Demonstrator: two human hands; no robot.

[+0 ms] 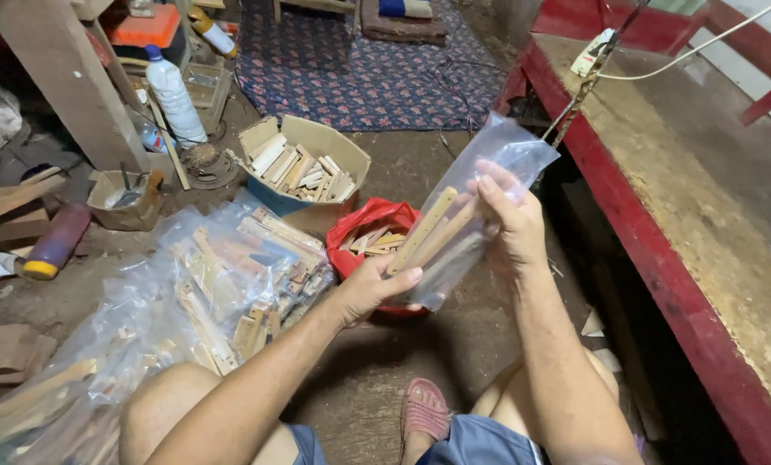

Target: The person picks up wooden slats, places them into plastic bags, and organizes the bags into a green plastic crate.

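Clear plastic is what both hands are on in the head view, the only view: a bag (480, 202) held up over the red bag (370, 234). The left hand (370, 288) pinches the lower ends of the wood strips (429, 231) from outside, thumb on top. The right hand (508, 215) is closed around the bag's upper side, fingers curled over the plastic.

If I were doing this bit, I'd keep the strips bunched and parallel so they slide in together, and hold the mouth wide with the right hand so the corners don't snag the thin film. Support the bottom too, it looks flimsy.

Counts, roughly: three or four strips in the bag, can't tell exactly through the plastic. One cardboard box (317, 159) full of wood pieces, too many to count. A heap of filled bags (230, 275) on the floor at the left, overlapping, can't count those either. One white bottle (174, 95). One red bench (661, 215) at the right.
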